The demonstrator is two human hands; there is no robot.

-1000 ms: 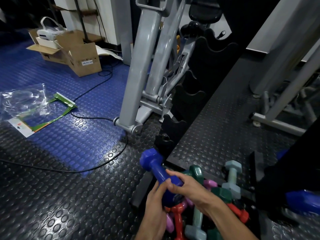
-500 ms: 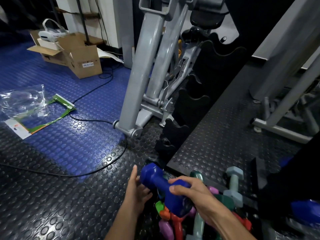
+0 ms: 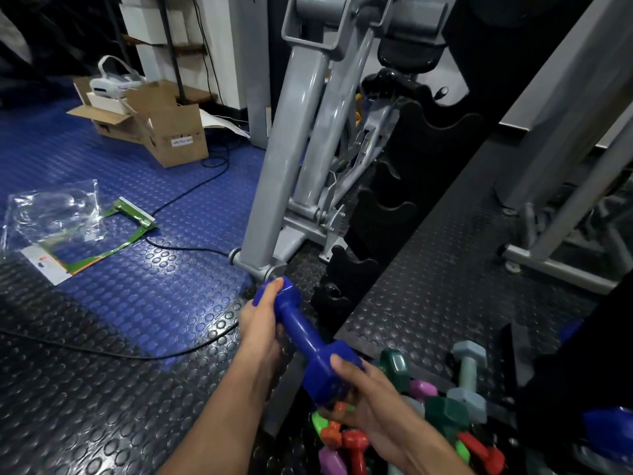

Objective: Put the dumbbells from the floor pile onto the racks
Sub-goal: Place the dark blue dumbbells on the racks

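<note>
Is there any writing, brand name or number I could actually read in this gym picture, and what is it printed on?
None can be read.
White label on the cardboard box: dark writing, too blurred to read.
White card beside the clear plastic bag: an orange and a dark mark, too small to read.
Blue dumbbell held by the left hand and right hand: no marking visible.

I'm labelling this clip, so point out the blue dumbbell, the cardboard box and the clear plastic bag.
blue dumbbell (image 3: pixel 301 332): head view, on its handle.
cardboard box (image 3: pixel 178 140): head view, on its front face.
clear plastic bag (image 3: pixel 51 214): head view, on its middle.
</note>
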